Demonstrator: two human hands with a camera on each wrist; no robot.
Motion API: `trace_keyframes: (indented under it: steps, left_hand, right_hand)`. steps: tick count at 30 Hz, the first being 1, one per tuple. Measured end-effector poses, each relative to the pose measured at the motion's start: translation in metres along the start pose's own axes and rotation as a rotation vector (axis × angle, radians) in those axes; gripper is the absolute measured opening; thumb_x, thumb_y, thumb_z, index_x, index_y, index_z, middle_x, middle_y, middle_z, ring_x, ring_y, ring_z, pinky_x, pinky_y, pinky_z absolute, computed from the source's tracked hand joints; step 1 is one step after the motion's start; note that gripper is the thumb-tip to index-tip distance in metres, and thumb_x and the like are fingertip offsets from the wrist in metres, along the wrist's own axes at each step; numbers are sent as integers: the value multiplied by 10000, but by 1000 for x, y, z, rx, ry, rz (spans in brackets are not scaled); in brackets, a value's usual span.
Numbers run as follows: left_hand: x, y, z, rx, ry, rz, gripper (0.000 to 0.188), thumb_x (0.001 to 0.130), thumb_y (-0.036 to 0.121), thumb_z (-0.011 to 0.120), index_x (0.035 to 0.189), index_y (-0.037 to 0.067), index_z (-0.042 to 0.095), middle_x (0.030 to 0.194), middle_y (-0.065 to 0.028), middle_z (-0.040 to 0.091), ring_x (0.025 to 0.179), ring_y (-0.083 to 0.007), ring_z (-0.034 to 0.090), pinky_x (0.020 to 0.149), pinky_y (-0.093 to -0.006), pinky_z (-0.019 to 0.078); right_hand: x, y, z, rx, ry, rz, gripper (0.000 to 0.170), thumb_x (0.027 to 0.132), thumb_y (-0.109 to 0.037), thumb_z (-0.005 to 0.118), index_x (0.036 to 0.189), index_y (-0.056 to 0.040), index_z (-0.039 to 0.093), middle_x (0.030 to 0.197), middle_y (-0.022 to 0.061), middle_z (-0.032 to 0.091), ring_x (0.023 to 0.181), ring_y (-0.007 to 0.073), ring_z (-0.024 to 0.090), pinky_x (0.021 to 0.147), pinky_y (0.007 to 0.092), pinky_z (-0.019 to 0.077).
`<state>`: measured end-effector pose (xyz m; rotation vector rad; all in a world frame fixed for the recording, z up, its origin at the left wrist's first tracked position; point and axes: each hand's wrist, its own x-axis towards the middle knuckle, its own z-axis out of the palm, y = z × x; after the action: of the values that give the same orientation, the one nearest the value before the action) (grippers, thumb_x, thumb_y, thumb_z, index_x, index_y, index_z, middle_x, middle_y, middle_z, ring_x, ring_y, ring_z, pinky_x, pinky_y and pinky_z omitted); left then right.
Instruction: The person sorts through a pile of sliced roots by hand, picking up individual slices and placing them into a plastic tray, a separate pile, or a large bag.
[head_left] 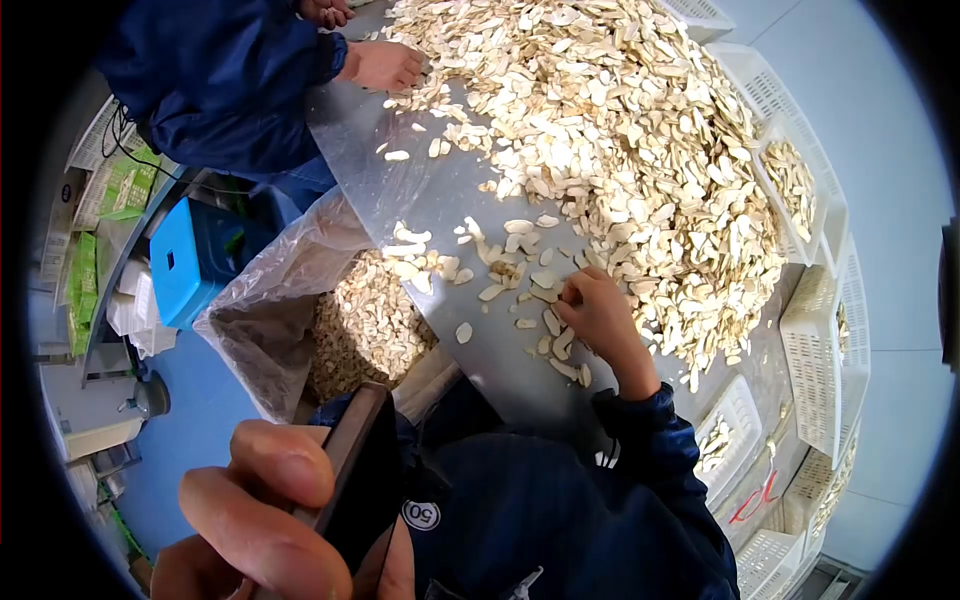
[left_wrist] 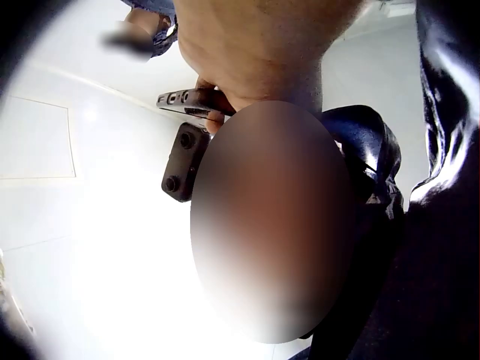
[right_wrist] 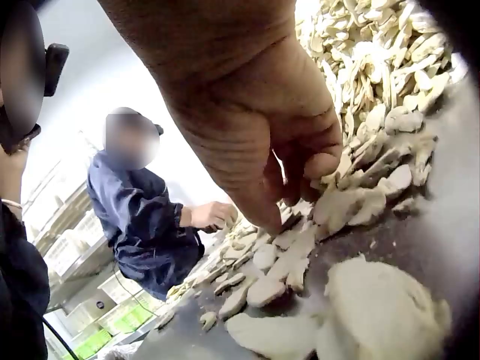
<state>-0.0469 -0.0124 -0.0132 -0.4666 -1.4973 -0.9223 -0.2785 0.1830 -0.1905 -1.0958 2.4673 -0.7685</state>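
My left hand [head_left: 265, 515] grips a dark phone [head_left: 350, 450], held up close before the head camera; the left wrist view shows the phone's edge with its ports [left_wrist: 184, 99]. Over the grey metal table [head_left: 410, 180], my right hand [head_left: 600, 315] reaches down with bent fingers among scattered pale, dry-looking slices [head_left: 520, 240], shaped like mushroom slices. In the right wrist view its fingertips [right_wrist: 270, 219] are right at the slices [right_wrist: 296, 255]; I cannot tell whether a slice is pinched between them. A large heap of the same slices [head_left: 650, 150] lies just beyond this hand.
A plastic-lined container [head_left: 270, 300] with many slices stands below the table's left edge. Another person [head_left: 230, 90] works across the table, one hand [head_left: 385, 65] at the heap. White baskets [head_left: 815, 340] line the right side, near red-handled scissors [head_left: 755, 498]. A blue stool [head_left: 190, 260] stands left.
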Motion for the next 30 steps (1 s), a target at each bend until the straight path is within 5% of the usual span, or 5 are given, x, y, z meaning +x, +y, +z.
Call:
trace_keyframes:
  steps: [7,11,14,18,30]
  left_hand:
    - [-4,-9,3,-79,33,48,743,990,303,607,1635,379,245,1702,140,149,1318,-367,394,1042,-597,436]
    - [11,-8,26,105,261,-14,754,984,301,610,1639,357,241,1693,144,163,1321,-364,392,1068,-594,417]
    - [13,-4,12,121,-18,-85,759,983,304,610,1643,342,237,1684,148,175,1331,-358,386,1102,-586,393]
    - [15,-2,5,95,-102,-141,750,988,310,608,1642,341,240,1685,152,176,1349,-356,372,1125,-577,374]
    - [14,-4,9,222,-42,-21,696,1019,325,579,1630,403,254,1724,141,82,1341,-406,380,964,-600,475]
  right_hand:
    - [8,0,8,4,171,-72,175,873,-98,704,1034,-37,671,883,141,647,828,314,674,711,407,543]
    - [15,-11,24,-136,170,-123,263,871,-141,737,1113,-58,680,932,123,661,846,321,681,742,405,555]
    - [18,-9,32,-143,96,-99,293,863,-149,752,1135,-68,681,949,116,658,849,325,676,754,414,554]
    - [15,-11,27,-135,93,-66,300,863,-143,752,1144,-67,680,978,123,653,862,332,672,756,423,550]
    - [10,-10,26,-154,133,-93,268,876,-124,715,1132,-71,656,1036,146,642,949,365,645,820,447,537]
